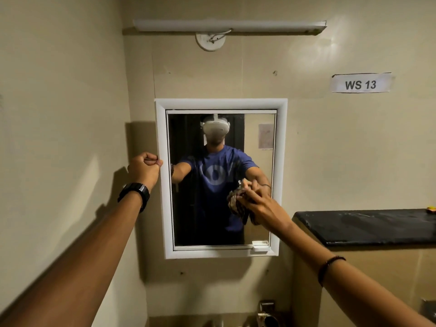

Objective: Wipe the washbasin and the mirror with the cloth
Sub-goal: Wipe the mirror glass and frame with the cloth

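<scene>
A white-framed mirror (221, 128) hangs on the beige wall straight ahead. My right hand (262, 204) presses a bunched, dark patterned cloth (237, 202) against the glass in its lower right part. My left hand (145, 167) is a closed fist against the mirror's left frame edge, and I cannot tell whether it grips the edge. A black watch sits on that wrist. The washbasin is almost out of view; only a metal tap (266, 313) shows at the bottom edge.
A black stone shelf (368, 226) juts from the wall at the right, with a small yellow thing at its far end. A tube light fitting (228, 25) is mounted above the mirror. A paper label reading "WS 13" (361, 83) is stuck at upper right.
</scene>
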